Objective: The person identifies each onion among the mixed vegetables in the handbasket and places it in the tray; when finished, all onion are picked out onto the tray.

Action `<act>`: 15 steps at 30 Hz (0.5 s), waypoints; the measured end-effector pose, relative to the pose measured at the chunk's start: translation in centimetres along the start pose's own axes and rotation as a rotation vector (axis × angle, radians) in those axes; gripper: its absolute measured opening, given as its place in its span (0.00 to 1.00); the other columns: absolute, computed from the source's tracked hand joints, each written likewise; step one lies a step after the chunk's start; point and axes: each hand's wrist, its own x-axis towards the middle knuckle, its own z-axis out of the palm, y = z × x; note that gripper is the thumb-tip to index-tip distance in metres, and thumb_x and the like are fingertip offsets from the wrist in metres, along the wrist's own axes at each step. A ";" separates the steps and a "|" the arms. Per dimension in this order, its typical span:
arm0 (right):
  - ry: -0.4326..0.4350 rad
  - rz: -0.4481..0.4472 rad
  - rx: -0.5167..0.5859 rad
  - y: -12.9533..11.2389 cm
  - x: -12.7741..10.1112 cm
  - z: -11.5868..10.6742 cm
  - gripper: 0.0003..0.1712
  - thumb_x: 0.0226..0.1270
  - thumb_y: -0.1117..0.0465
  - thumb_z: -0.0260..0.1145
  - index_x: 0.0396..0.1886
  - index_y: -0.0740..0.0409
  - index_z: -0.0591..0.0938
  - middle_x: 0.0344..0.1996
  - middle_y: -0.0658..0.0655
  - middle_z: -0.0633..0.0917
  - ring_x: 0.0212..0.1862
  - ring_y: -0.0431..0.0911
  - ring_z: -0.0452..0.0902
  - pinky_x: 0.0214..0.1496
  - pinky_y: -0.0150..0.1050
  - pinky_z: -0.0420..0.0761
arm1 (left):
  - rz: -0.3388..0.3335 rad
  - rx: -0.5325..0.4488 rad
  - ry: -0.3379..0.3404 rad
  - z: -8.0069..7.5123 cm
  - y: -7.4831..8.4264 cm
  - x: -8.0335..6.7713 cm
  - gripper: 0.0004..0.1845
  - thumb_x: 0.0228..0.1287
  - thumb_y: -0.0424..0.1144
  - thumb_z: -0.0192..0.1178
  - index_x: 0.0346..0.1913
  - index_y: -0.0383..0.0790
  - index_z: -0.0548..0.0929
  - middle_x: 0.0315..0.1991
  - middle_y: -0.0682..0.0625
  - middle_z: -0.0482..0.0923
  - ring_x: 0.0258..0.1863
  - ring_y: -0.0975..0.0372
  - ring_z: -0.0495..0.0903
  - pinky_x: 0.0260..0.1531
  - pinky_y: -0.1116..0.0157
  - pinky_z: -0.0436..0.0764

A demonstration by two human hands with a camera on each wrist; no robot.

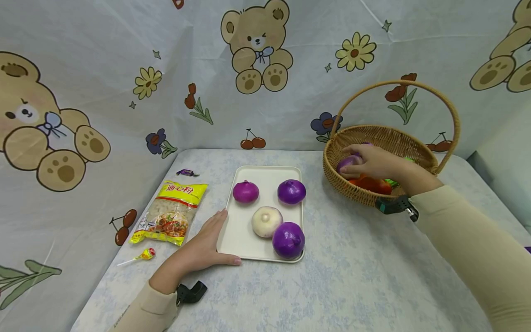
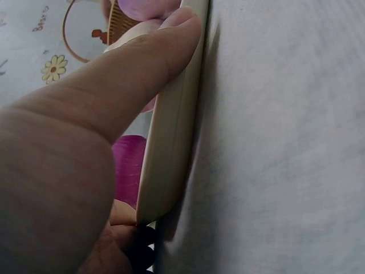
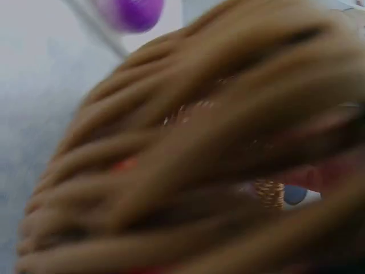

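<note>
A white tray (image 1: pixel 265 174) lies mid-table and carries three purple onions (image 1: pixel 245 191) (image 1: pixel 292 191) (image 1: pixel 288 240) and a white onion (image 1: pixel 267 221). My left hand (image 1: pixel 209 242) rests flat at the tray's front-left corner, fingers straight along its left edge. The thumb (image 2: pixel 142 74) presses on the tray rim (image 2: pixel 171 131). My right hand (image 1: pixel 369 160) reaches into the wicker basket (image 1: pixel 352 191) at the right, its fingers curled over another purple onion (image 1: pixel 347 163). The right wrist view is blurred basket weave.
Orange-red (image 1: pixel 373 184) and green (image 1: pixel 390 182) items lie in the basket under its tall handle (image 1: pixel 454 115). Left of the tray are a yellow noodle packet (image 1: pixel 172 211), a lollipop (image 1: pixel 143 255) and a purple candy (image 1: pixel 186 173). A bear-print cloth backs the table.
</note>
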 end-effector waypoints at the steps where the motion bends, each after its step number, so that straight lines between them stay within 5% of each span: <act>1: 0.007 -0.015 -0.012 0.1 0.1 0.3 0.40 0.75 0.49 0.72 0.74 0.69 0.72 0.67 0.74 0.74 0.68 0.69 0.68 0.68 0.70 0.67 | -0.002 -0.001 -0.001 0.0 0.0 0.0 0.78 0.45 0.74 0.77 0.85 0.33 0.44 0.85 0.39 0.40 0.83 0.47 0.40 0.77 0.45 0.48; 15: 0.161 -0.003 -0.014 0.7 0.7 1.8 0.24 0.68 0.61 0.78 0.58 0.67 0.81 0.56 0.69 0.81 0.59 0.64 0.73 0.63 0.65 0.73 | -0.015 -0.007 -0.006 -0.1 0.1 0.0 0.78 0.45 0.74 0.77 0.85 0.34 0.43 0.85 0.40 0.40 0.83 0.47 0.40 0.77 0.44 0.48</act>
